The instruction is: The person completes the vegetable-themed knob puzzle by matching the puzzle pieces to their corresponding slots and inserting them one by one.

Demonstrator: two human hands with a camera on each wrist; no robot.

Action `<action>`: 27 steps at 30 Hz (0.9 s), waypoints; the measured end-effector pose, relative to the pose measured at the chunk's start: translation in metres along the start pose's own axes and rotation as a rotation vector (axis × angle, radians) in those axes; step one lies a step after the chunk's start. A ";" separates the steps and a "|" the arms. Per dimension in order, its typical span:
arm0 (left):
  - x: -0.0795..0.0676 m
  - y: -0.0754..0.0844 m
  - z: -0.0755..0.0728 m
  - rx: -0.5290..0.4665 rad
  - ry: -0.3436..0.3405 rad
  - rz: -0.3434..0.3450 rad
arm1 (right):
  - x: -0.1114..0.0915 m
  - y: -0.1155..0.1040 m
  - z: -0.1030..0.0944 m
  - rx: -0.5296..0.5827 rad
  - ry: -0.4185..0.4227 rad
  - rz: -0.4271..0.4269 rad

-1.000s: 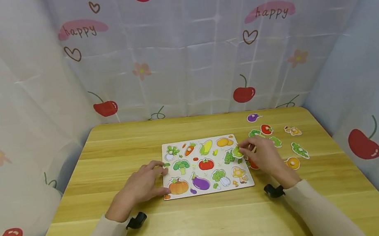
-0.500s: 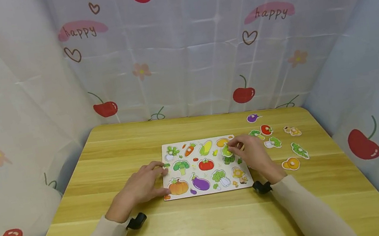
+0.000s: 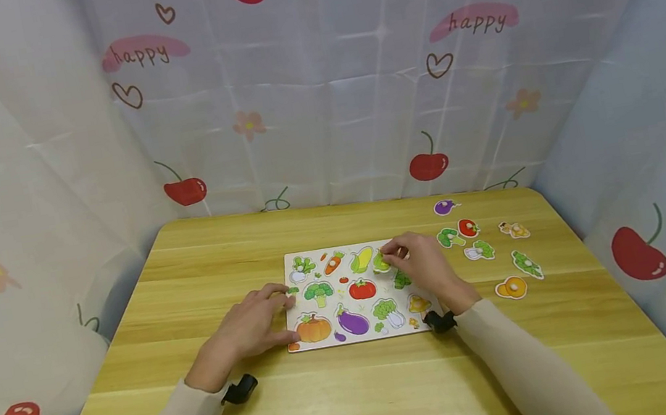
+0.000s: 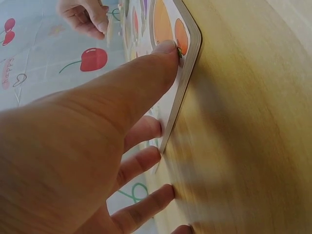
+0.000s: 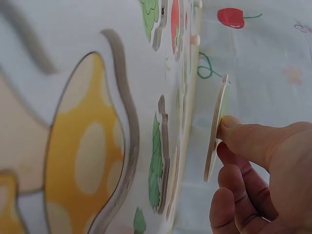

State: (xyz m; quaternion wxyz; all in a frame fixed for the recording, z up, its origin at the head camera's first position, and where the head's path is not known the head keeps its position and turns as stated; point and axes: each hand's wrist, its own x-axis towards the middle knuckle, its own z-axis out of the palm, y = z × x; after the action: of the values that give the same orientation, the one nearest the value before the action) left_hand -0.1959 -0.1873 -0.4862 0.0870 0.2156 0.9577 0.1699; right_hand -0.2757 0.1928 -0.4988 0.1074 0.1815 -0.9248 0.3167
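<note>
A flat wooden puzzle board (image 3: 359,304) with vegetable-shaped recesses lies mid-table. My right hand (image 3: 425,265) is above its upper right part, pinching a thin green puzzle piece (image 3: 380,263) between thumb and fingers. In the right wrist view, this puzzle piece (image 5: 213,144) is held edge-on, clear of the board; its printed face is mostly hidden. My left hand (image 3: 247,328) rests at the board's left edge. In the left wrist view, its thumb touches the board's top near a small pumpkin picture (image 4: 181,36), while the other fingers spread loosely along the edge and table.
Loose knobbed pieces lie right of the board: an eggplant (image 3: 444,207), a tomato (image 3: 469,227), a broccoli (image 3: 449,238), a bok choy (image 3: 479,251), a green pod-like piece (image 3: 526,265), a round orange piece (image 3: 512,288) and a mushroom-like piece (image 3: 515,230). A printed curtain (image 3: 320,129) surrounds the table.
My right hand has carried the green puzzle piece leftward from the board's right edge to beside the corn picture. The left hand has stayed in place.
</note>
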 end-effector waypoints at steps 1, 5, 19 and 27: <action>0.000 0.000 0.000 0.000 0.000 0.000 | 0.002 -0.001 0.001 0.001 -0.004 0.002; -0.001 0.000 0.000 -0.004 -0.006 -0.006 | 0.008 -0.005 0.006 0.001 -0.016 0.005; -0.001 0.001 0.001 -0.005 -0.010 -0.016 | 0.023 -0.012 0.022 0.036 -0.050 0.026; -0.001 0.002 0.001 -0.010 -0.011 -0.016 | 0.029 -0.016 0.029 0.057 -0.099 0.082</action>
State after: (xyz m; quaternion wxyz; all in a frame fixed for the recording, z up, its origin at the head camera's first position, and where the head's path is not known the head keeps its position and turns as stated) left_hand -0.1942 -0.1862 -0.4861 0.0946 0.2082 0.9581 0.1727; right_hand -0.2982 0.1557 -0.5035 0.0432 0.1617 -0.9262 0.3378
